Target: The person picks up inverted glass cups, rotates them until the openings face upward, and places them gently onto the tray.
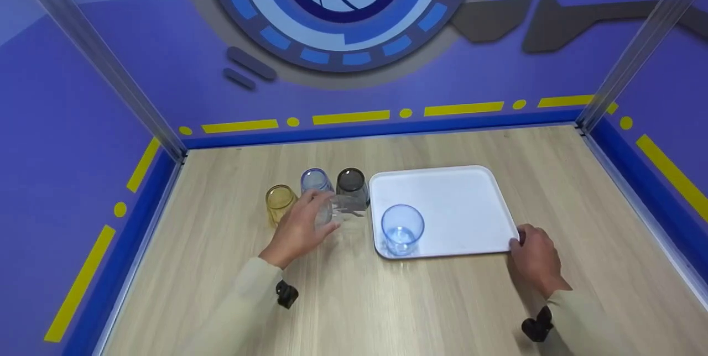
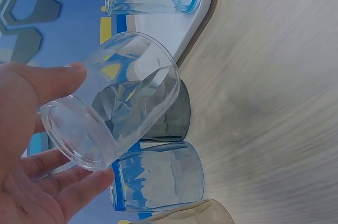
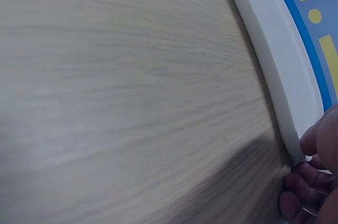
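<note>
My left hand [image 1: 301,229] holds a clear glass [image 2: 113,102] near its base, thumb on one side and fingers on the other. The glass is tilted, its mouth pointing right toward the tray in the head view. At the near right corner of the white tray [image 1: 453,207], my right hand [image 1: 536,256] grips the rim between thumb and fingers. A blue-tinted glass [image 1: 402,229] stands upright on the tray's near left corner. Beyond the left hand, a yellow glass [image 1: 280,198], a pale blue glass [image 1: 315,179] and a dark grey glass [image 1: 351,180] stand upside down.
All of this is on a light wood table [image 1: 420,306]. The dark grey glass stands close to the tray's left edge. Blue panels with yellow dashes, such as the back wall [image 1: 354,96], enclose the table at the back and both sides.
</note>
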Motion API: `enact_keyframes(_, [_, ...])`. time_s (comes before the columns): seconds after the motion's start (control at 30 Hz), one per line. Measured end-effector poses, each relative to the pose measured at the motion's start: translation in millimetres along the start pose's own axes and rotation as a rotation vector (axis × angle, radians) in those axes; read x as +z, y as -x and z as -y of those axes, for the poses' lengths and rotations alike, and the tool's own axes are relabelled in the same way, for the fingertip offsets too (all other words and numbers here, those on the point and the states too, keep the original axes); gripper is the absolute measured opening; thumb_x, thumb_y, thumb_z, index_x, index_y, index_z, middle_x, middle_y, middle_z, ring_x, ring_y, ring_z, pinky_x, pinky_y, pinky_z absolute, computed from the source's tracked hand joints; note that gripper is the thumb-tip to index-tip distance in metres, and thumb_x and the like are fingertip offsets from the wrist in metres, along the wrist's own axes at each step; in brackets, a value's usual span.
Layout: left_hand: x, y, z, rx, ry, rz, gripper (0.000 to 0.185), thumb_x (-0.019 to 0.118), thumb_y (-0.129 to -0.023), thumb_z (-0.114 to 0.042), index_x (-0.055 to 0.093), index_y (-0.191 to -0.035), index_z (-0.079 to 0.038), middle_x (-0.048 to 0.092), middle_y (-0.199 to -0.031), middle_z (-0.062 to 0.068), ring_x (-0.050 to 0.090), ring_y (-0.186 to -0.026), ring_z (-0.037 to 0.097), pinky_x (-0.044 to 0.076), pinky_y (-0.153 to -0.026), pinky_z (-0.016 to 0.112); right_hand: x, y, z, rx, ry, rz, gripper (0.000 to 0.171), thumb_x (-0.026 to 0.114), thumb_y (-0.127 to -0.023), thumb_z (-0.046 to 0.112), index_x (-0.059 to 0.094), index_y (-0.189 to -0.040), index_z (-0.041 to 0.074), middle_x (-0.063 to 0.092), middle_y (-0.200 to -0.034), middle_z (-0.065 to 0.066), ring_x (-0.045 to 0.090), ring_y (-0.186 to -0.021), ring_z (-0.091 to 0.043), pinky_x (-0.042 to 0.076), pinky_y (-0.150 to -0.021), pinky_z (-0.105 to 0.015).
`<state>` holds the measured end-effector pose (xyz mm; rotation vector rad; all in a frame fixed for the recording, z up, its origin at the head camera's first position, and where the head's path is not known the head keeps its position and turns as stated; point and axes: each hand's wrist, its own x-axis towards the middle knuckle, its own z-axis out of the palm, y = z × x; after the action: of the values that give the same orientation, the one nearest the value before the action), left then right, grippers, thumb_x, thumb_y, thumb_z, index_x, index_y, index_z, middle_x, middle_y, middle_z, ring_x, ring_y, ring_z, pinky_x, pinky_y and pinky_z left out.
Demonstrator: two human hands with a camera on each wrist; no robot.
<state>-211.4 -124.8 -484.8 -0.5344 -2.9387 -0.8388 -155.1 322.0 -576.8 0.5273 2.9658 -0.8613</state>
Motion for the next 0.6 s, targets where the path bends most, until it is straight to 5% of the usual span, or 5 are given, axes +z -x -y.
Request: enact_keyframes(0.6, [2.2,1.0,0.5,-0.027,0.027,-0.017,0.055,0.072,-0.086,-0.035,0.052,-0.136,-0.025,0.051,-0.134,0.001,0.056,-0.12,0.022,0.05,-0.099,0.044,-0.7,0.1,-0.5,-0.009,-0.012,-0.004,0.039,0.05,-0.094,0.011,0.051,-0.125,-0.012,0.054,-0.099,-0.021,0.052,-0.087,-0.03,0.043,-0.069,-0.041])
